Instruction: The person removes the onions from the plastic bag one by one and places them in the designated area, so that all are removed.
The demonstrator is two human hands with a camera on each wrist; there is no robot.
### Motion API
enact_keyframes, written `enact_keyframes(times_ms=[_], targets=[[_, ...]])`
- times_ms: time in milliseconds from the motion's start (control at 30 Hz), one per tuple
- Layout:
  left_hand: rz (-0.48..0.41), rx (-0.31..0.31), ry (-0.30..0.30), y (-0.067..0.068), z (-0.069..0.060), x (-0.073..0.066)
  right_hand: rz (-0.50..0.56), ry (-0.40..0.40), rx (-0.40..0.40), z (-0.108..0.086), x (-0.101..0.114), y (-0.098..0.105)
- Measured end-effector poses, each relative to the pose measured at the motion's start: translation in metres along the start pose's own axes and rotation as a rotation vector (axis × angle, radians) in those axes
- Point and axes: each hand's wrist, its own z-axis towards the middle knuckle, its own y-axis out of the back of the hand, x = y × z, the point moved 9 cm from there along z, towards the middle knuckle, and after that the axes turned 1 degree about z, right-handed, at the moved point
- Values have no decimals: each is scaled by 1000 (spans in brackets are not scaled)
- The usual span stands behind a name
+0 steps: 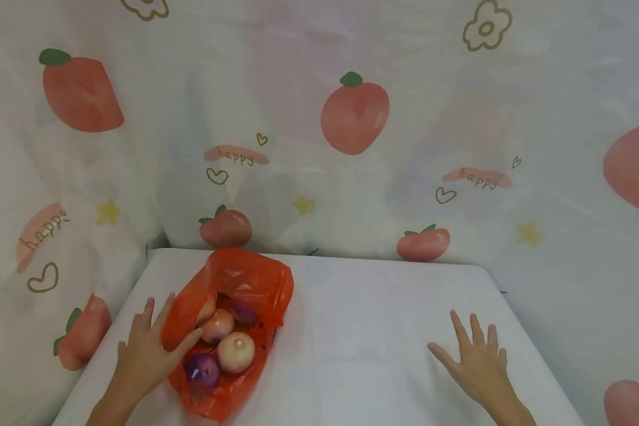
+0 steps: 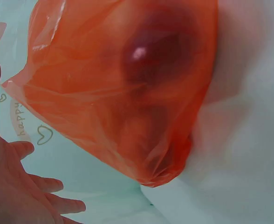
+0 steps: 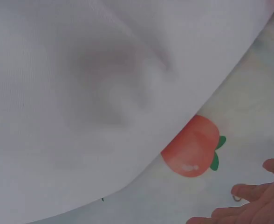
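On the left half of the white table lies a red plastic bag [image 1: 250, 275], its mouth spread so the onions inside show. Among them are a pale onion [image 1: 236, 352], a purple onion [image 1: 202, 371] and an orange-brown onion [image 1: 218, 326]; others are partly covered by the plastic. My left hand [image 1: 148, 349] is at the bag's left side, fingers spread, thumb by the bag's edge; whether it touches is unclear. In the left wrist view the bag [image 2: 127, 93] shows a dark round shape through it. My right hand [image 1: 478, 364] hovers over the table's right side, fingers spread, holding nothing.
The white table [image 1: 351, 331] has a rounded far right corner. Behind it and at both sides hang light sheets [image 1: 298, 89] printed with red fruit, hearts and flowers. The bag's far end lies near the table's back edge.
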Motion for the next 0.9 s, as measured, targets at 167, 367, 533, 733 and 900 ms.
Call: enact_keyframes(times_ms=[167,367,533,733,900], targets=[[-35,33,12,-9,-2,3,-13,29,-21,0,8,-11],[-130,13,-5,-14,-5,2,36,58,-17,-3,16,-21],[-179,7,-13,-17,-7,2,91,89,-17,-6,26,-24],[-192,31,-11,-25,-9,3,130,93,1,-7,35,-31],[-234,-14,-51,-28,-8,2,146,93,11,-6,42,-38]])
